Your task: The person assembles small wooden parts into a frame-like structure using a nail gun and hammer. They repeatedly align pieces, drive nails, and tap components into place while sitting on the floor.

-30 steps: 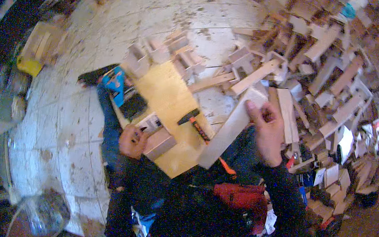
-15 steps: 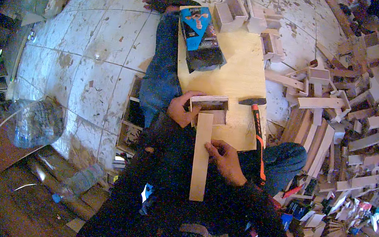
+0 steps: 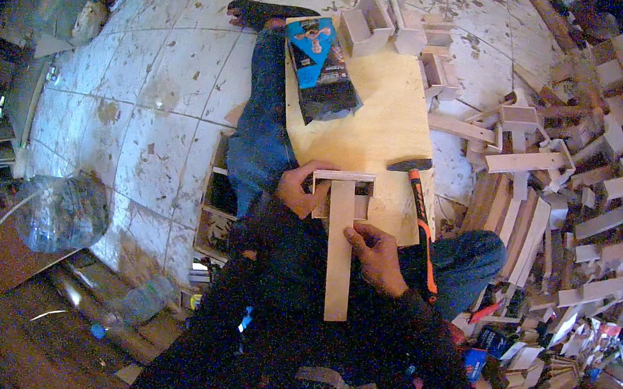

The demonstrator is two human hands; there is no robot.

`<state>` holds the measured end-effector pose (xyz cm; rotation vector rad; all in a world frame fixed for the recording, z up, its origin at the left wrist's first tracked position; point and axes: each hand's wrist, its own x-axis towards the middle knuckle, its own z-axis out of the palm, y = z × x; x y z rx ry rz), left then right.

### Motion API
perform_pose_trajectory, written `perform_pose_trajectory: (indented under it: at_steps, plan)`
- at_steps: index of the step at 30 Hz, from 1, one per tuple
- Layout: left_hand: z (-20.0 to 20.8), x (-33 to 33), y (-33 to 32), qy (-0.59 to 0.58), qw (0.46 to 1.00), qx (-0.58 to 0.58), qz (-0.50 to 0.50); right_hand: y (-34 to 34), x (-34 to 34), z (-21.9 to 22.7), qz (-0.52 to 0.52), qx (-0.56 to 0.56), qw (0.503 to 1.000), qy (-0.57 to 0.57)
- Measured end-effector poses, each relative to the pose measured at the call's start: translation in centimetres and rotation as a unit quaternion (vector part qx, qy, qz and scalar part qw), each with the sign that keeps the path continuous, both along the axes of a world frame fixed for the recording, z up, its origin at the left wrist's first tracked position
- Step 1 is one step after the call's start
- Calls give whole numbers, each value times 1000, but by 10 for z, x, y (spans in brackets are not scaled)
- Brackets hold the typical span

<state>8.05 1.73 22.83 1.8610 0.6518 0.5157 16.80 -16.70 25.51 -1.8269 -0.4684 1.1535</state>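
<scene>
My left hand (image 3: 298, 189) is closed on the left side of a small open wooden box (image 3: 345, 175), which rests on the near part of a pale wooden board (image 3: 387, 117). Between thumb and fingers, my right hand (image 3: 378, 257) pinches a long flat wooden slat (image 3: 338, 259). The slat's far end lies over the box opening, and its near end points toward my body. To the right of the box, a hammer (image 3: 421, 223) with an orange and black handle lies with its head on the board and its handle across my leg.
A blue and black cardboard box (image 3: 320, 59) stands on the far left of the board. Several small wooden boxes (image 3: 367, 27) sit at its far end. A large pile of wooden pieces (image 3: 591, 212) covers the right side. Clear plastic bottles (image 3: 66, 218) lie at the left.
The slat has moved forward, so its far end now reaches over the box opening. The box has tipped slightly in my left hand. The view has shifted a little.
</scene>
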Motion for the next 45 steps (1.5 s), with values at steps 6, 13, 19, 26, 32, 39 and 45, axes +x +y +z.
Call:
perform_pose_trajectory:
  at_steps: [6,13,19,26,32,39,45]
  plan:
    - [4,-2,-4,-9,999,-10,-37,-18,7,28,-5,-9,981,-195]
    - [-4,-36,27,-149,981,-117,-34,-171,46,108,-10,-174,841,-512]
    - [-71,-140,83,33,916,-15,399,-253,28,78,-34,-158,987,-23]
    - [-172,-212,60,428,858,158,238,-242,-7,70,-49,-12,995,85]
    - [-170,-193,52,394,865,187,250,-230,-13,84,-60,17,985,158]
    - [-166,-189,48,362,872,200,263,-225,-6,105,-5,-8,993,116]
    - [-168,-192,51,338,874,210,278,-200,27,178,-20,-12,996,91]
